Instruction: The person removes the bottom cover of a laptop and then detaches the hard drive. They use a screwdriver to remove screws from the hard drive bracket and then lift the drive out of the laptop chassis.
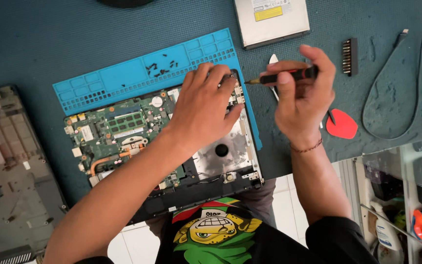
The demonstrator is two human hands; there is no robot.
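Note:
An opened laptop base (pixel 230 181) lies on a blue silicone mat (pixel 123 78), its green circuit board (pixel 118 129) exposed. My left hand (pixel 203 110) rests palm down on the board's far right corner, fingers curled at the chassis edge; whether it grips anything is hidden. My right hand (pixel 301 100) hovers just right of the laptop, shut on a small red-and-black screwdriver (pixel 284 76) held level with its tip pointing left toward my left fingers. Several tiny black screws (pixel 159 68) sit in a compartment of the mat.
A removed optical drive (pixel 272 19) lies at the far edge. A white spudger (pixel 273 61), a red pick (pixel 343 124), a bit holder (pixel 350 56) and a thin cable (pixel 391 83) are on the right. A detached laptop cover (pixel 10 176) lies left. Shelves (pixel 406 205) stand below right.

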